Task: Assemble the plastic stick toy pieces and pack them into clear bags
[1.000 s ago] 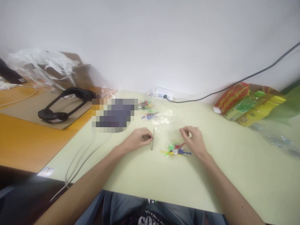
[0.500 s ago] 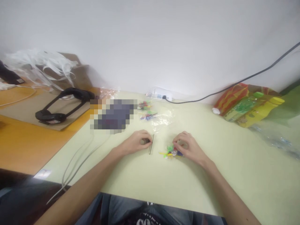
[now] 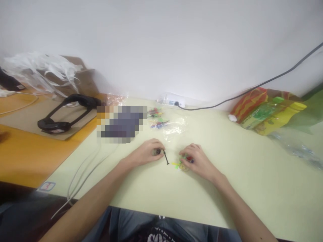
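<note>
My left hand (image 3: 148,153) is closed, thumb and fingertips pinching one end of a thin black plastic rod (image 3: 166,158) that slants down to the right. A small round black piece (image 3: 158,151) shows inside the curl of the same hand. My right hand (image 3: 198,159) is bent over a small pile of colourful plastic pieces (image 3: 183,167), thumb and fingers curled close together. Yellow, green, red and blue bits show under and between its fingers. Whether one is gripped there is too small to make out.
Clear plastic wrap (image 3: 175,129) and more colourful pieces (image 3: 157,124) lie beyond my hands. Left of them is a blurred-out dark object (image 3: 122,124). A white power strip (image 3: 171,101) with a black cable stands by the wall; bright packets (image 3: 270,114) lie right.
The black rod has turned in my left hand, its lower end swinging to the right. My right hand has moved left, further over the pile.
</note>
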Tool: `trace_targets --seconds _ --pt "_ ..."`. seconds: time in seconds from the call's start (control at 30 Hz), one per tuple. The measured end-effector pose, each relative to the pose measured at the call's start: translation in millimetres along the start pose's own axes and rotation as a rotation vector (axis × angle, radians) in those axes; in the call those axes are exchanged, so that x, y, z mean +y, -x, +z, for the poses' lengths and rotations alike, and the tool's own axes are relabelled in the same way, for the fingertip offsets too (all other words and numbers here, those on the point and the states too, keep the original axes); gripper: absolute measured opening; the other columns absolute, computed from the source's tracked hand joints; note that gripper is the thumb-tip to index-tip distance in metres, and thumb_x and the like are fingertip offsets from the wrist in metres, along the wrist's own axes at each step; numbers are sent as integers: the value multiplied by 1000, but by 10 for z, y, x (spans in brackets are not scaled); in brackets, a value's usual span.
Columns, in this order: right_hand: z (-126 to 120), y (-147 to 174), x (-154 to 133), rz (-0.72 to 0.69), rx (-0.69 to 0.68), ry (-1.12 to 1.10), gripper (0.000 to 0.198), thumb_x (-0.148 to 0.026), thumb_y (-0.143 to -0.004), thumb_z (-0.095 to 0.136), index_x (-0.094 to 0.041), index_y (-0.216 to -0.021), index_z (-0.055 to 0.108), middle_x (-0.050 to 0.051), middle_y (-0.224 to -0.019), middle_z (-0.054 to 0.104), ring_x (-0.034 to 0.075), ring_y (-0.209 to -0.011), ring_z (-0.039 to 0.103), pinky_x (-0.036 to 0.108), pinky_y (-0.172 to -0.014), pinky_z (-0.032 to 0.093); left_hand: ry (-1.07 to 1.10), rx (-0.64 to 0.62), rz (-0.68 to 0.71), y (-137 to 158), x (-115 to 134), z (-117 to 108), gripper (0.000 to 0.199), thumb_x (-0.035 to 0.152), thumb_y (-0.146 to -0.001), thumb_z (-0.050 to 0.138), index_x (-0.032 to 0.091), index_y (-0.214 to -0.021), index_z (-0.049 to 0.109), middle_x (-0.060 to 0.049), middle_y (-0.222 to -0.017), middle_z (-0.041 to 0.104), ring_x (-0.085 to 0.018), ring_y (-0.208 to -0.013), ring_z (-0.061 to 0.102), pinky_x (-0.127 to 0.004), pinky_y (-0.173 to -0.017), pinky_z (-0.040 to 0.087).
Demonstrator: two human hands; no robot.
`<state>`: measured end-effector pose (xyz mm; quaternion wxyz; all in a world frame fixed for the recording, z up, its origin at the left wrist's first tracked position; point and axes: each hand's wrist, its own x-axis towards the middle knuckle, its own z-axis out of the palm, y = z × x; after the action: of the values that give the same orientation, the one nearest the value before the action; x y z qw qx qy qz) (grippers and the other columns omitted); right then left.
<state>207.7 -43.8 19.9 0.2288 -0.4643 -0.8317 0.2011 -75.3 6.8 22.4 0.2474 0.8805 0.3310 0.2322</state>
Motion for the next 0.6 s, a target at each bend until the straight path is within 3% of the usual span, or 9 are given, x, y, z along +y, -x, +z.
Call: trace_targets --seconds 0.13,0.3,0.6 --pt "15 -17 11 29 -2 -48 9 -25 -95 60 -25 -96 68 2 -89 73 22 -92 61 45 -95 41 -28 19 2 -19 20 69 31 39 -92 71 23 -119 71 -9 -111 67 -23 -105 65 -36 -93 53" --pt "10 -33 -38 89 28 -190 10 -25 -94 59 -25 -90 68 3 -90 73 23 -91 63 47 -94 47 -45 31 74 -31 29 129 20 36 -94 69 23 -107 75 -9 -106 66 -23 -104 62 -37 -92 54" --pt "69 -50 -30 286 229 -641 16 -37 -87 67 -23 -90 73 6 -102 71 22 -83 68 35 -66 59 48 -18 65 -40 -32 97 14 31 -95 68 24 -103 77 -8 -112 70 -21 -108 65 -35 -96 53"
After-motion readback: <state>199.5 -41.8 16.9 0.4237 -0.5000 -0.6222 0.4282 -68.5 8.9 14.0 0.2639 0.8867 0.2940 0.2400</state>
